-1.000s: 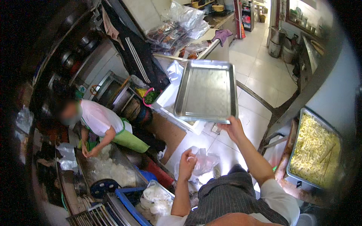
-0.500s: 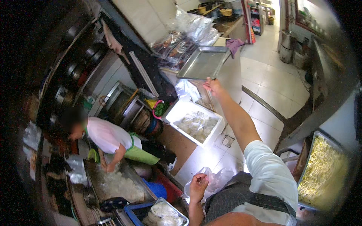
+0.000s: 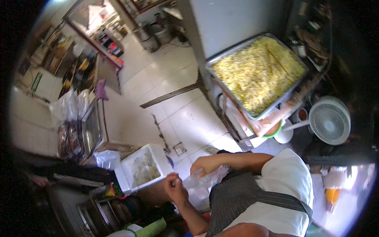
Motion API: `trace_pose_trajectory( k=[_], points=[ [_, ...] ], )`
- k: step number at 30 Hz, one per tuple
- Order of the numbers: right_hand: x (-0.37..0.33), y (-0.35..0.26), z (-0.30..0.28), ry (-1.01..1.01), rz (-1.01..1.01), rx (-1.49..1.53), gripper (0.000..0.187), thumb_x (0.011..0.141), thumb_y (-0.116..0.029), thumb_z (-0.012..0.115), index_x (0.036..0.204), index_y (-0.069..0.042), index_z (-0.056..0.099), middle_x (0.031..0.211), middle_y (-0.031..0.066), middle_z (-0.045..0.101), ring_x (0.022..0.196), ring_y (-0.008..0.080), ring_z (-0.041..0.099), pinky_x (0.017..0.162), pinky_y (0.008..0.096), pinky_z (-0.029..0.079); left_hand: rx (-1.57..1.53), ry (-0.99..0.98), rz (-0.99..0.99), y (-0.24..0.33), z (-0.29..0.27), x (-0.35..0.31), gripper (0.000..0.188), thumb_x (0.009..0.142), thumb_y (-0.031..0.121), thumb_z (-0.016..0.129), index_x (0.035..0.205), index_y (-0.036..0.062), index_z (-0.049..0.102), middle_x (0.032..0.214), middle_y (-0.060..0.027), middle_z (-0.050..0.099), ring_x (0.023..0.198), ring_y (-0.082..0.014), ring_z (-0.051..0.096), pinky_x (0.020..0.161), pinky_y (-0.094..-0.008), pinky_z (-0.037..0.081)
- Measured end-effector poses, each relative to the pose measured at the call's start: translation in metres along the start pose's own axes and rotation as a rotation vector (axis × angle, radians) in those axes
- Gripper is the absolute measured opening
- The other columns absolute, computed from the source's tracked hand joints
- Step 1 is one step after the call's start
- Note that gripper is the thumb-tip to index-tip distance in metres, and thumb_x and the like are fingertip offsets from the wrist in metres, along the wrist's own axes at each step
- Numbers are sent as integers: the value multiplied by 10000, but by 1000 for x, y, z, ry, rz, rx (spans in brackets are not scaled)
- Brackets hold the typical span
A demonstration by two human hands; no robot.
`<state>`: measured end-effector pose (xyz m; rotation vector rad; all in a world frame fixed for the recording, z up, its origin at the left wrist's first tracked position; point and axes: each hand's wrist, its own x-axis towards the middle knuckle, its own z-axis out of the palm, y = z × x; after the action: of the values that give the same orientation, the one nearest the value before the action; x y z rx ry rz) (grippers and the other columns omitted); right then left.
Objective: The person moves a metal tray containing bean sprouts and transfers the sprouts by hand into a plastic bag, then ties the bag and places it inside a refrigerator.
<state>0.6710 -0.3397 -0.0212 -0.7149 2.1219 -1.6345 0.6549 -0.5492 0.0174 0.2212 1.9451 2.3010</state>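
Observation:
My left hand (image 3: 176, 190) is raised in front of the apron with its fingers curled in; whatever they hold is too small to make out. Beside it hangs a thin, clear plastic bag (image 3: 205, 185), close against my body. Across my front comes my right forearm, and my right hand (image 3: 203, 164) is bent down at the bag's upper edge, its fingers closed on the film and partly hidden. What the bag contains cannot be told. Just beyond both hands stands a white foam box (image 3: 123, 173) with pale, plastic-covered contents (image 3: 145, 169).
To the right, a large metal tray (image 3: 233, 96) of yellowish sprouts (image 3: 256, 71) rests on a stand near a white fan (image 3: 329, 120). A metal tray (image 3: 91, 128) lies on the far-left counter beside bagged goods (image 3: 67, 138). A co-worker's green apron (image 3: 152, 229) shows at lower left.
My right hand has left the metal tray on the counter and come back to the plastic bag. The view has swung right, bringing the sprouts and fan further in.

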Motion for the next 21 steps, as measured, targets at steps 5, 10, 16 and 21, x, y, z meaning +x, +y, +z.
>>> trace_pose_trajectory(
  k=[5,10,16,21],
  points=[
    [-105,-53,-39,576,153,-38,141,841,-157,641,913,-37,660,883,136,653,830,262,626,774,350,484,464,-551,184,35,94,15,222,733,-14,681,934,40,605,963,-53,585,800,-144,524,714,-264,436],
    [-166,-76,-70,748,149,-51,85,893,-89,593,902,-19,640,838,93,654,773,162,605,717,310,480,803,-613,494,32,150,21,169,740,-26,673,887,39,621,862,-98,621,758,-237,589,700,-317,474],
    [-247,-79,-118,946,248,280,126,929,-140,591,870,-34,627,772,11,611,704,99,554,671,251,463,793,-282,388,17,211,20,136,769,-53,627,885,12,603,847,-108,619,763,-196,614,706,-287,488],
    [-293,-70,-144,1124,-10,753,125,964,-163,545,883,-70,567,740,2,577,676,100,561,605,223,456,743,-27,201,-8,241,18,250,753,-70,619,978,28,570,870,-80,609,757,-167,603,690,-273,491]
  ],
)
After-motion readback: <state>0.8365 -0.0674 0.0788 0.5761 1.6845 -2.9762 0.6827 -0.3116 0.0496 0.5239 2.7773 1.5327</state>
